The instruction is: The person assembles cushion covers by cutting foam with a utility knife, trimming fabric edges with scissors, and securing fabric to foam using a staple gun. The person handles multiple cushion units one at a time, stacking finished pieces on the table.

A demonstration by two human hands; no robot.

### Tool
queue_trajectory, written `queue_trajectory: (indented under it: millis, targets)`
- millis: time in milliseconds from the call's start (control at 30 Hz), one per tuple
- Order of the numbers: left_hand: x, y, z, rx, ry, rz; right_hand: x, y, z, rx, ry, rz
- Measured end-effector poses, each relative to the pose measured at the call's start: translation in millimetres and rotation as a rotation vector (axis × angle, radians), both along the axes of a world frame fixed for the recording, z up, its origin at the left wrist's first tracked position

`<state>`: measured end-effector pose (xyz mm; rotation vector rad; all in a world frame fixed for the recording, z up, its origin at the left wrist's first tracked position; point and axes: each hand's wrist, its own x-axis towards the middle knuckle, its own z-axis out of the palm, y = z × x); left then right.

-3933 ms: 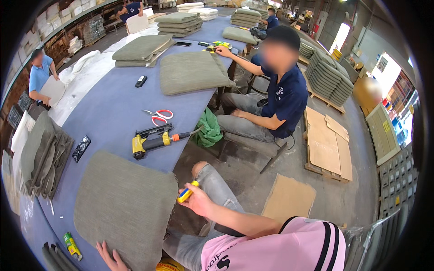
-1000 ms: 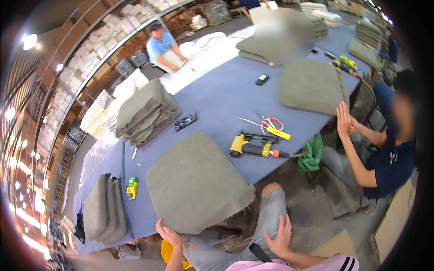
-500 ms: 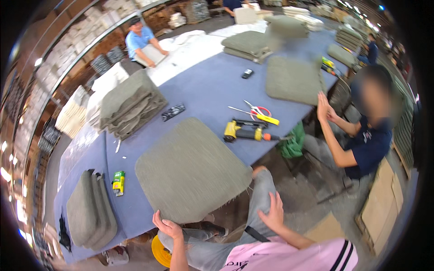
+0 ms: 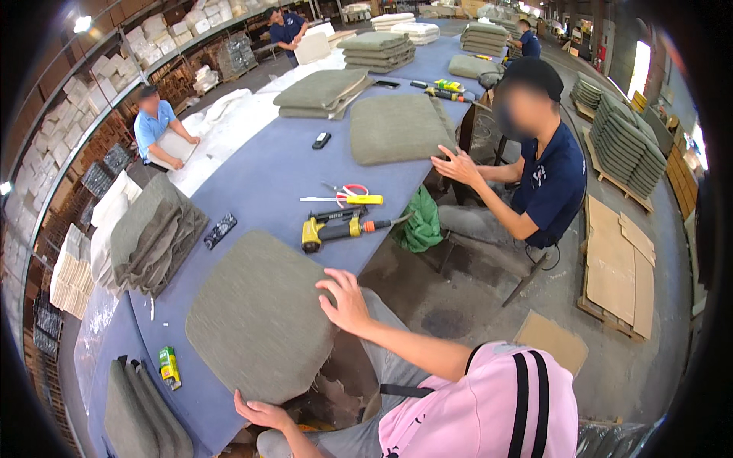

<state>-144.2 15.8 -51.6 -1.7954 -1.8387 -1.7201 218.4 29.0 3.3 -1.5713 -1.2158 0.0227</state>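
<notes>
Grey seat cushion (image 4: 256, 317), flat on blue table (image 4: 252, 191). Right hand (image 4: 345, 299) spread open on its far edge; left hand (image 4: 263, 412) grips near edge. Yellow staple gun (image 4: 336, 227) nearby.

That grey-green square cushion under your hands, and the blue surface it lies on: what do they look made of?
The grey-green square cushion looks like woven upholstery fabric over soft padding: matte, finely textured, with rounded, puffy edges. The left hand grips its near edge; the right hand rests on its corner. The blue table top seems covered in a smooth matte sheet, perhaps felt or vinyl; I cannot tell which.
</notes>
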Motion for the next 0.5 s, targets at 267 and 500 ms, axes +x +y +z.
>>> queue_trajectory:
  millis: [267, 500]
  targets:
    - [9, -21, 15, -0.016, -0.019, -0.128, 27, -49, -16, -0.082, 0.130, 0.124]
    - [-6, -45, 38, -0.394, -0.305, -0.111, 44, -65, -19, -0.146, 0.471, 0.072]
